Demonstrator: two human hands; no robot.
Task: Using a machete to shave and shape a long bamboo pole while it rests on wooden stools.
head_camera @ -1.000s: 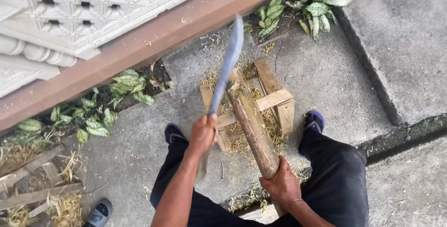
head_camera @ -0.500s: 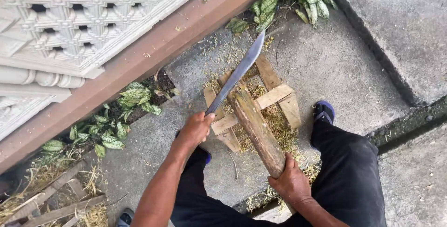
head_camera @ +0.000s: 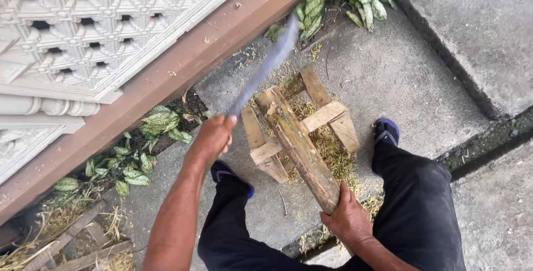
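Wooden log (head_camera: 302, 154) leans on a little plank frame (head_camera: 327, 116) on the concrete, right hand (head_camera: 348, 218) gripping its near end. Left hand (head_camera: 214, 136) clenches a blurry machete (head_camera: 266, 65), raised far-left. Chips lie scattered around, but most bark looks uncut.

Bare concrete (head_camera: 411, 76) right of wooden frame (head_camera: 327, 116) – wall (head_camera: 111, 32), plants (head_camera: 161, 124) crowd left

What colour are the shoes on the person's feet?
Blue or purple-blue, judging by the shoe beside the wooden frame; head view.
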